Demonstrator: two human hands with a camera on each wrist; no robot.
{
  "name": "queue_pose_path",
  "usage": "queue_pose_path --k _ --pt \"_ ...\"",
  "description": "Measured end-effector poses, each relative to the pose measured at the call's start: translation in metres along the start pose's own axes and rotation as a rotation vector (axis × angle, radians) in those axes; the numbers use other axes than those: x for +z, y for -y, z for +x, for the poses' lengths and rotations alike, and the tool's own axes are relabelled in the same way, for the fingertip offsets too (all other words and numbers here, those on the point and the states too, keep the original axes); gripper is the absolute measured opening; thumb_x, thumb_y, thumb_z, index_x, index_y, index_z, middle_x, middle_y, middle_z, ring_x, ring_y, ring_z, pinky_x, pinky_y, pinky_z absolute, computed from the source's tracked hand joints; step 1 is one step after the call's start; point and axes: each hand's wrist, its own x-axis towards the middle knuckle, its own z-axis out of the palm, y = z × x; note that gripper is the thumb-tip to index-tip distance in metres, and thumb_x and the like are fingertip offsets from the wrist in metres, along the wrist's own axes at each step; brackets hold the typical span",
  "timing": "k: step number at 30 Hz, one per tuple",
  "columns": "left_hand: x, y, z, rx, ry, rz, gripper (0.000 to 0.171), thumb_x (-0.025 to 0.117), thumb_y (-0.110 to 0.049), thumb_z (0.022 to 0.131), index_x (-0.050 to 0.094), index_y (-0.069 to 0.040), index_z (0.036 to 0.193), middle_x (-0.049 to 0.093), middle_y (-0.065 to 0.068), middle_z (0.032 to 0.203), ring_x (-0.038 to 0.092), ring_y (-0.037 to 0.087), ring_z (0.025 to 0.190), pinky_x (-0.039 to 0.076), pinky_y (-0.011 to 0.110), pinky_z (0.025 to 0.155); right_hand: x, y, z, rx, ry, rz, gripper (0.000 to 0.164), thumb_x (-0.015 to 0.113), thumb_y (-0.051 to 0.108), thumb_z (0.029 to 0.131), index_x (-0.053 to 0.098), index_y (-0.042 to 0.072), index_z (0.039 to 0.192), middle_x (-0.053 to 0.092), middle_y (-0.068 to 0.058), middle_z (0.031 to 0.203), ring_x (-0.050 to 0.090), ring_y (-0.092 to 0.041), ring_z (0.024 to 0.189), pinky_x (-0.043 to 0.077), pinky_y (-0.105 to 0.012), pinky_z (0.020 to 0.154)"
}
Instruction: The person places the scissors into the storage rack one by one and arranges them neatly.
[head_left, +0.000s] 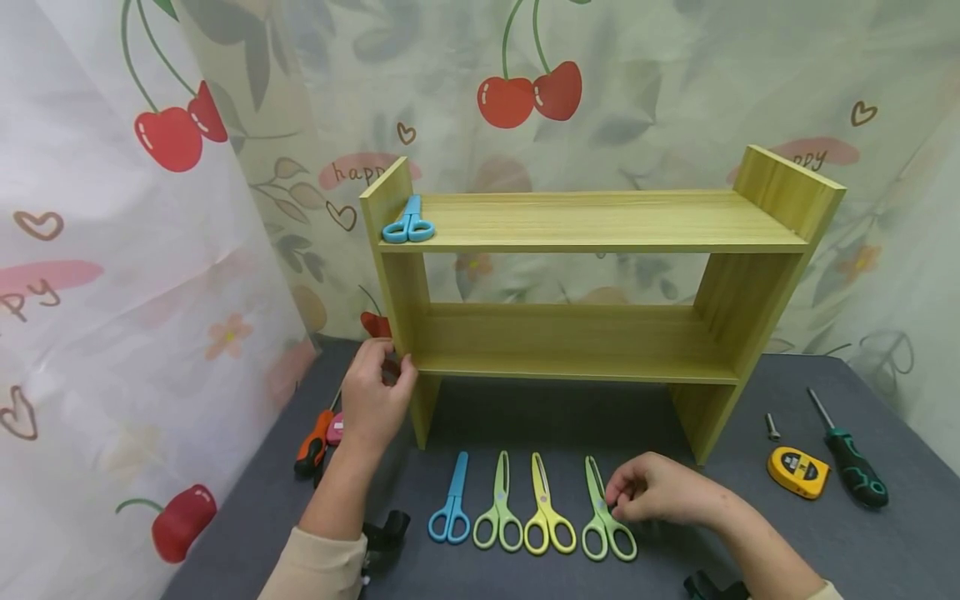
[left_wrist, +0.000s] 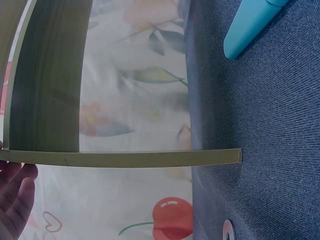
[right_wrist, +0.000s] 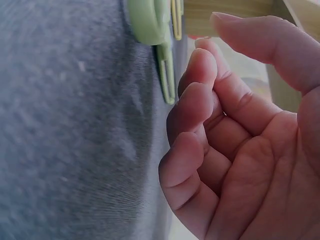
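Note:
At the left side panel of a two-tier wooden shelf point(head_left: 577, 221), my left hand point(head_left: 372, 392) holds the panel's front edge. The left wrist view shows its fingers point(left_wrist: 20, 195) against the panel's outer face. My right hand point(head_left: 663, 492) hovers beside the rightmost green scissors point(head_left: 597, 500), fingers loosely bent, thumb apart and nothing between them. To the left of those scissors lie yellow scissors point(head_left: 542, 500), another green pair point(head_left: 500, 500) and blue scissors point(head_left: 453, 500), in a row with blades pointing at the shelf. Another blue pair point(head_left: 411, 223) rests on the top tier's left end.
Right of the shelf lie a yellow tape measure point(head_left: 798, 472), a bolt point(head_left: 772, 427) and a green-black screwdriver point(head_left: 855, 467). An orange-handled screwdriver point(head_left: 313, 443) and a pink object point(head_left: 335, 428) lie left, partly behind my left arm. A printed curtain point(head_left: 637, 100) hangs behind.

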Motion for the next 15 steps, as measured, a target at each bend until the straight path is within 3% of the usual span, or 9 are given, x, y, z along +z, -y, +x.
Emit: queue_pose_path --k 15 --pt "0.0003 0.0012 0.0003 0.002 -0.001 -0.007 0.010 0.069 -0.002 0.089 0.065 0.002 0.098 0.064 0.015 0.099 0.063 0.025 0.070 0.055 0.039 0.057 0.0066 -0.0064 0.0020 0.046 0.009 -0.087 0.010 0.077 0.003 0.077 0.071 0.002 0.085 0.059 0.003 0.071 0.050 -0.008 0.064 0.041 -0.022 0.057"
